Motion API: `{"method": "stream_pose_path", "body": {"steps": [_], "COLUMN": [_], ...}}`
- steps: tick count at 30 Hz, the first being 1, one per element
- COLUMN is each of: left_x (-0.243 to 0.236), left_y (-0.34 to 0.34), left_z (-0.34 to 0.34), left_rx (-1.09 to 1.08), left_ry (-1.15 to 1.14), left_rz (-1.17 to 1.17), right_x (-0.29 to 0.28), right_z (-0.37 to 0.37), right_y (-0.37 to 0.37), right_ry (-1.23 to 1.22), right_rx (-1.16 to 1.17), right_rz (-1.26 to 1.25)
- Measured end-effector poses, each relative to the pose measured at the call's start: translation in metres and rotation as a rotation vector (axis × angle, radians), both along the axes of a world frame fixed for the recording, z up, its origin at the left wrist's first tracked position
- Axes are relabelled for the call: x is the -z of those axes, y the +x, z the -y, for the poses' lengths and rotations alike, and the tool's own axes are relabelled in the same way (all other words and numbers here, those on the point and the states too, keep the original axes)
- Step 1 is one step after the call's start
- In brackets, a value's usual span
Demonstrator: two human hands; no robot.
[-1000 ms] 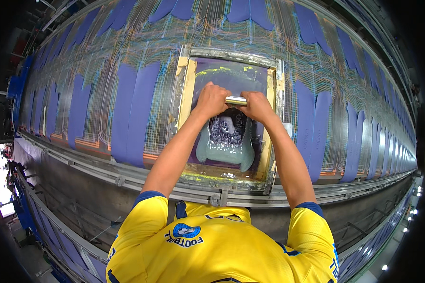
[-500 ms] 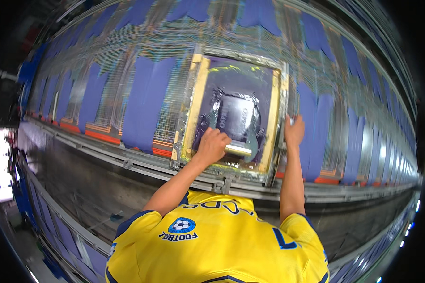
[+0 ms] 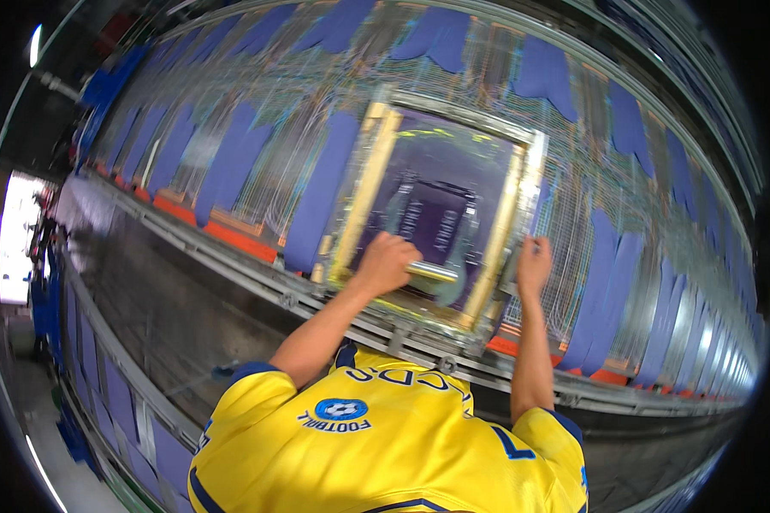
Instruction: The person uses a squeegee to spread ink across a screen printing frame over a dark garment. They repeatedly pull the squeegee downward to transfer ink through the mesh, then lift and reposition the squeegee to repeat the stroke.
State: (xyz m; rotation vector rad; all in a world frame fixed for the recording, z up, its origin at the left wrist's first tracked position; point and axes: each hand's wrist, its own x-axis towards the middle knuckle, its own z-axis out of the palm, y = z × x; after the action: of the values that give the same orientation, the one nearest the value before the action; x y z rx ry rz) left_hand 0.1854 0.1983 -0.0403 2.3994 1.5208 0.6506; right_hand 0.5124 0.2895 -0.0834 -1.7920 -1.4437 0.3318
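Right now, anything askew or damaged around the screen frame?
Nothing stands out. The screen frame sits squarely over the purple panels; left hand grips the squeegee handle, right hand holds the frame's right edge. No spill or tear is visible.

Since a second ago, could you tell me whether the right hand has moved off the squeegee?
Yes. The right hand has left the squeegee and gone right, to the screen frame's right edge; the left hand alone holds the squeegee.
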Motion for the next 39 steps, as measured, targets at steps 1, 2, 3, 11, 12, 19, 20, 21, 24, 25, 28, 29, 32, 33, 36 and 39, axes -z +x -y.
{"method": "stream_pose_path", "body": {"steps": [1, 2, 3, 11, 12, 19, 20, 21, 24, 25, 28, 29, 32, 33, 36, 39], "left_x": [0.001, 0.001, 0.005, -0.015, -0.013, -0.002, -0.005, -0.007, -0.013, -0.019, -0.023, -0.028, -0.022, -0.018, -0.008, -0.016], "left_y": [-0.003, -0.018, -0.035, -0.075, -0.077, -0.08, -0.072, -0.064, -0.057, -0.059, -0.06, -0.059, -0.036, -0.033, -0.025, -0.021], "left_z": [-0.002, 0.003, 0.004, 0.028, 0.037, 0.055, 0.044, 0.027, -0.037, -0.06, -0.113, -0.127, -0.131, -0.127, -0.036, 0.038], "left_rx": [0.0, -0.011, -0.022, -0.063, -0.057, 0.018, 0.049, 0.085, 0.062, 0.071, 0.064, 0.058, 0.06, 0.049, -0.033, 0.013], "left_ry": [0.002, -0.061, 0.002, 0.009, -0.017, -0.181, -0.183, -0.184, -0.076, -0.066, -0.019, -0.032, 0.0, 0.02, 0.027, -0.089], "left_rz": [-0.001, -0.054, -0.017, -0.003, -0.004, -0.075, -0.085, -0.092, -0.071, -0.111, -0.093, -0.085, -0.061, -0.057, -0.098, 0.037], "right_x": [0.001, 0.0, -0.001, -0.008, -0.009, 0.013, 0.005, -0.008, -0.037, -0.049, -0.097, -0.104, -0.078, -0.07, -0.051, -0.074], "right_z": [0.001, 0.007, 0.005, -0.014, -0.013, -0.016, -0.007, -0.003, -0.006, -0.017, -0.046, -0.051, -0.058, -0.047, 0.041, 0.103], "right_y": [-0.006, -0.027, -0.046, -0.098, -0.098, -0.084, -0.073, -0.062, -0.066, -0.08, -0.135, -0.146, -0.148, -0.151, -0.142, -0.13], "right_ry": [0.024, 0.042, 0.004, 0.03, -0.017, -0.098, -0.13, -0.305, 0.076, 0.064, -0.122, -0.208, -0.115, -0.116, -0.073, -0.192], "right_rx": [-0.023, -0.057, -0.086, -0.053, -0.051, -0.051, -0.062, -0.037, -0.18, -0.396, -0.818, -0.927, -0.836, -0.79, -0.852, -0.982], "right_rz": [-0.09, -0.164, -0.182, -0.204, -0.218, -0.112, -0.125, -0.051, 0.478, 0.282, 0.211, 0.278, 0.538, 0.51, 0.554, 0.485]}}
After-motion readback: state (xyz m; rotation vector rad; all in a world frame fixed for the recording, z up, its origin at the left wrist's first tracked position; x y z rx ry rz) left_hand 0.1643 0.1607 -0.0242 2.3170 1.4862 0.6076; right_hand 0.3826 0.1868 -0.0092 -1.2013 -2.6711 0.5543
